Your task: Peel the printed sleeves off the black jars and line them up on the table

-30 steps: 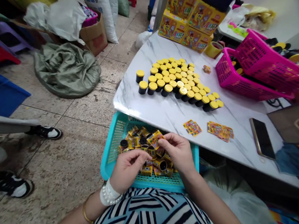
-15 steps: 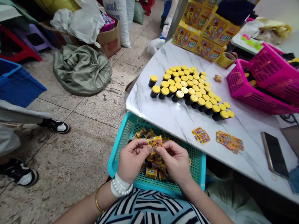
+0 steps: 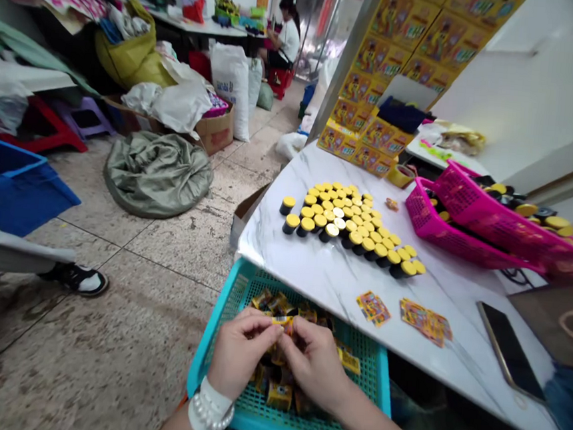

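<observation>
My left hand (image 3: 240,349) and my right hand (image 3: 314,363) meet over a teal basket (image 3: 205,342). Between their closed fingertips they pinch a small yellow printed label (image 3: 282,320), mostly covered by the fingers. Several small tubs wrapped in the same kind of yellow print (image 3: 279,395) lie loose in the basket below. On the white marbled table ahead stand many black tubs with yellow lids (image 3: 339,213), grouped upright. Nearer the table's front edge lie a small stack of printed labels (image 3: 373,308) and a wider, fanned-out pile of labels (image 3: 425,322).
A phone (image 3: 510,352) lies on the table at right. Behind it, pink baskets (image 3: 470,234) hold more tubs. Yellow printed boxes (image 3: 358,114) are stacked at the back. A green cloth sack (image 3: 157,173) and a blue crate (image 3: 32,196) are on the floor. Another person (image 3: 284,37) sits far off.
The view has tilted up, showing more of the room and a seated person. The label, earlier spread flat and facing me, is now turned and mostly hidden between my fingers.
</observation>
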Motion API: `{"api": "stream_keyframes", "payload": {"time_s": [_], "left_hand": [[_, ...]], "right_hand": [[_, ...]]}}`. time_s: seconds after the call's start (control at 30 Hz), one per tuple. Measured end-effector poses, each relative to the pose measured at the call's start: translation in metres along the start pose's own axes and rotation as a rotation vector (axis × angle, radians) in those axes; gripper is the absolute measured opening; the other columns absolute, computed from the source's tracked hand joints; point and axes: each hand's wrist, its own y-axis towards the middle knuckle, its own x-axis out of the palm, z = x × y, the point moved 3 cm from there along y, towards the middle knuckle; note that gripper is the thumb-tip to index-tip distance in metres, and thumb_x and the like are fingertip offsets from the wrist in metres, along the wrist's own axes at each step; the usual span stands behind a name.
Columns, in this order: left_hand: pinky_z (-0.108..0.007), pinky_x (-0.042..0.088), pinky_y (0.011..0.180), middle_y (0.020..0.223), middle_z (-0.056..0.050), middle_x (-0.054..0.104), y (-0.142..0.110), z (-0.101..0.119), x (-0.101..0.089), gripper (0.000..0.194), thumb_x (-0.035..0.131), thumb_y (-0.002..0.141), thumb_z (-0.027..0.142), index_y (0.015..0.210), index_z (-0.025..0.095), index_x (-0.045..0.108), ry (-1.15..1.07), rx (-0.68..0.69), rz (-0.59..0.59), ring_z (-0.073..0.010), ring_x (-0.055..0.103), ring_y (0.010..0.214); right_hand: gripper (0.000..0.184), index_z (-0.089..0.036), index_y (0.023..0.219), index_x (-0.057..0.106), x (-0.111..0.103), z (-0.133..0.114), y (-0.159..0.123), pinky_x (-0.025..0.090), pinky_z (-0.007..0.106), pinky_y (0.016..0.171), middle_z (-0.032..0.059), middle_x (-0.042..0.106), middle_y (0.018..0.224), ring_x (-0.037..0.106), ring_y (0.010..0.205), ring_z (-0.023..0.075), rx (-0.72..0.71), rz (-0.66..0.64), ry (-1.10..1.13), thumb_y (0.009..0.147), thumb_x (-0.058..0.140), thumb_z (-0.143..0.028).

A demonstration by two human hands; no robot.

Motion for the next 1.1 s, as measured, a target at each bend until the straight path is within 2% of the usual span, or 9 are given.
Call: {"api": "stream_keyframes", "payload": {"time_s": [0.13,0.23,0.33,0.5,0.6,0.73,0.83,0.97,1.1], "left_hand": [[-0.019,0.035,0.04,0.048,0.002,0.058,-0.001,-0.007,-0.004,0.03,0.078,0.072,0.044,0.075,0.015,0.073,-0.241,-0.253,-0.006,-0.0088,0.045,0.041],[-0.015,0.017,0.034,0.034,0.01,0.04,0.0,-0.007,-0.006,0.039,0.078,0.071,0.051,0.076,0.015,0.064,-0.417,-0.407,-0.021,-0.0033,0.026,0.03],[-0.013,0.016,0.033,0.042,0.008,0.052,0.005,0.001,-0.006,0.041,0.087,0.062,0.043,0.081,0.014,0.065,-0.538,-0.484,-0.063,-0.001,0.03,0.03],[-0.01,0.02,0.033,0.056,0.004,0.06,0.018,0.015,-0.008,0.034,0.09,0.058,0.028,0.078,0.011,0.068,-0.688,-0.502,-0.148,0.0017,0.034,0.036],[-0.009,0.019,0.034,0.065,0.001,0.064,0.028,0.02,-0.012,0.026,0.085,0.065,0.024,0.08,0.009,0.07,-0.75,-0.496,-0.166,0.002,0.035,0.041],[-0.008,0.021,0.033,0.095,-0.007,0.072,0.043,0.028,-0.011,0.021,0.081,0.072,0.02,0.085,0.008,0.07,-0.823,-0.477,-0.201,0.0037,0.038,0.043],[-0.007,0.021,0.031,0.077,-0.001,0.067,0.051,0.032,0.0,0.021,0.08,0.071,0.016,0.086,0.007,0.069,-0.869,-0.507,-0.219,0.0031,0.038,0.041],[-0.008,0.022,0.031,0.065,0.005,0.059,0.055,0.033,0.016,0.019,0.081,0.07,0.015,0.08,0.009,0.066,-0.921,-0.536,-0.287,0.003,0.037,0.037],[-0.009,0.023,0.03,0.067,0.004,0.061,0.055,0.03,0.025,0.023,0.083,0.068,0.016,0.078,0.01,0.063,-0.912,-0.532,-0.323,0.003,0.037,0.035]], "right_hand": [[0.027,-0.019,0.067,0.061,-0.02,-0.019,0.025,0.036,0.024,0.05,-0.0034,0.057,0.057,0.048,0.052,0.0114,-0.117,-0.148,-0.08,0.089,0.063,-0.033],[0.021,-0.019,0.09,0.069,-0.055,-0.034,0.066,0.047,0.031,0.072,0.0041,0.069,0.081,0.061,0.076,0.0186,-0.275,0.071,-0.236,0.088,0.066,-0.04],[0.037,-0.019,0.114,0.067,-0.073,-0.038,0.116,0.038,0.047,0.098,0.013,0.066,0.11,0.053,0.109,0.0308,-0.45,0.275,-0.615,0.088,0.066,-0.044],[0.027,-0.013,0.109,0.067,-0.06,-0.027,0.168,0.034,0.046,0.096,0.0162,0.062,0.111,0.046,0.111,0.0338,-0.415,0.176,-0.922,0.086,0.066,-0.026],[0.016,-0.016,0.1,0.065,-0.064,-0.033,0.154,0.037,0.045,0.093,0.0127,0.064,0.104,0.05,0.106,0.0302,-0.441,0.241,-0.718,0.085,0.063,-0.023],[0.024,-0.022,0.098,0.058,-0.079,-0.034,0.111,0.047,0.034,0.077,0.0016,0.062,0.089,0.056,0.082,0.0183,-0.32,0.198,-0.002,0.079,0.071,-0.027],[0.03,-0.024,0.095,0.057,-0.078,-0.024,0.085,0.05,0.033,0.077,0.0004,0.062,0.089,0.06,0.083,0.0171,-0.204,0.071,0.463,0.074,0.077,-0.028],[0.03,-0.024,0.092,0.059,-0.07,-0.008,0.073,0.05,0.036,0.089,0.0028,0.066,0.101,0.062,0.1,0.0201,-0.134,0.016,0.643,0.07,0.08,-0.026],[0.027,-0.024,0.089,0.055,-0.07,-0.001,0.071,0.053,0.035,0.084,0.0021,0.07,0.097,0.066,0.092,0.0176,-0.011,0.052,0.633,0.073,0.076,-0.022]]}}
